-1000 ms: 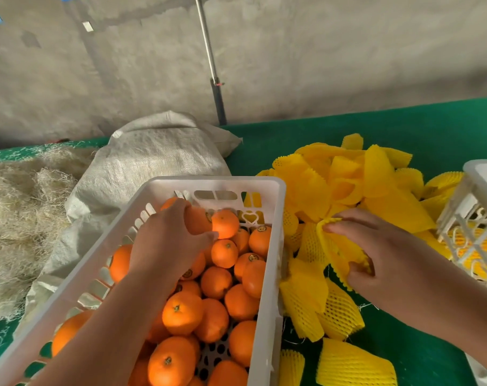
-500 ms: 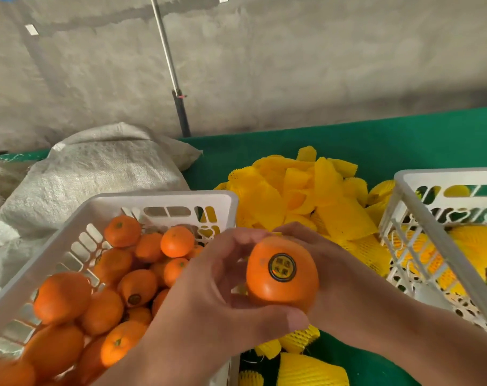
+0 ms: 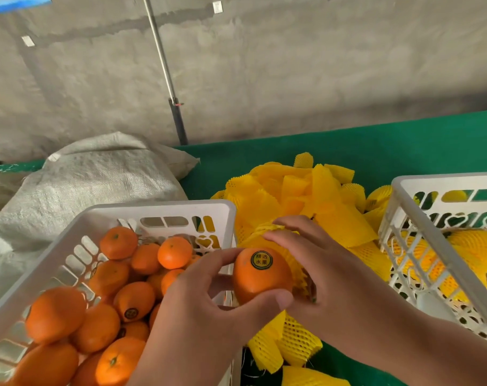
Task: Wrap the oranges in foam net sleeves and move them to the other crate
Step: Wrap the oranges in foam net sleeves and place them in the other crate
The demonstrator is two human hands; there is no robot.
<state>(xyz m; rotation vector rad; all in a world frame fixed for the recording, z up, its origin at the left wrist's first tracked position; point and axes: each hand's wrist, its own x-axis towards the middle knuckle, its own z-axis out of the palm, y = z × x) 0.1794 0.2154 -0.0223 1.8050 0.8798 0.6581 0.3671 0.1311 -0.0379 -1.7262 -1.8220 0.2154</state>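
My left hand [image 3: 208,307] grips an orange [image 3: 260,277] with a round dark sticker, thumb under it and fingers over its left side. My right hand [image 3: 328,277] holds a yellow foam net sleeve [image 3: 296,267] against the orange's right end; the sleeve covers only that end. Both hands meet just right of the white crate [image 3: 164,208] holding several bare oranges [image 3: 117,242]. A second white crate [image 3: 431,246] at the right holds several sleeved oranges [image 3: 476,252].
A heap of loose yellow foam sleeves [image 3: 298,196] lies on the green table cover [image 3: 376,146] between the crates, with more sleeves [image 3: 292,344] below my hands. A grey woven sack [image 3: 92,179] lies behind the left crate. A metal pole [image 3: 167,76] stands against the concrete wall.
A second ago my left hand reached into the orange crate and my right picked a sleeve. Both then met with the orange; now the sleeve sits on its right end.
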